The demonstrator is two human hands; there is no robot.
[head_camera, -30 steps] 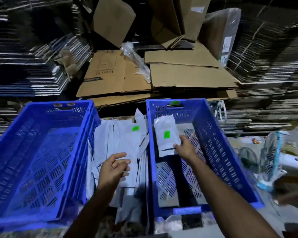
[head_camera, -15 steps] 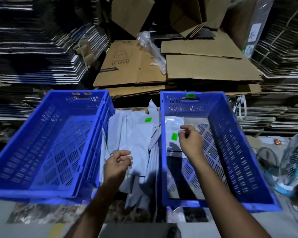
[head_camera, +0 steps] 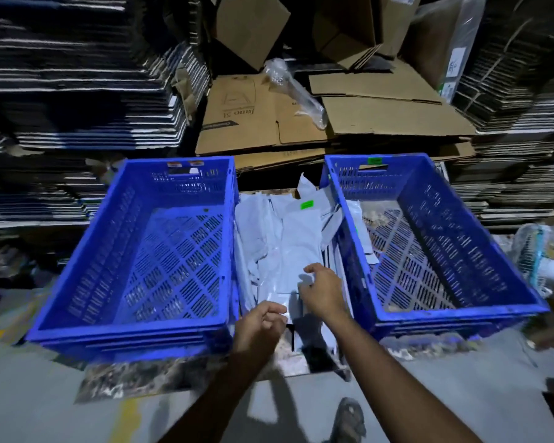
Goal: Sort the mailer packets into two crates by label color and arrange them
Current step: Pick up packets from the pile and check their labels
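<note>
Two blue crates stand side by side. The left crate holds nothing and carries an orange tag on its far rim. The right crate carries a green tag, and one white mailer packet lies inside along its left wall. A pile of white mailer packets fills the gap between them; the top packet shows a green label. My right hand grips the near end of the top packet. My left hand, fingers curled, pinches a packet edge at the pile's near end.
Flattened brown cardboard boxes and a clear plastic wrap lie behind the crates. Dark stacks of sheets rise on both sides. A small fan sits right of the right crate. My sandalled foot is on the grey floor.
My right hand let go of the green-labelled packet in the right crate and moved left onto the pile. The view pulled back. The left hand stayed at the pile's near end.
</note>
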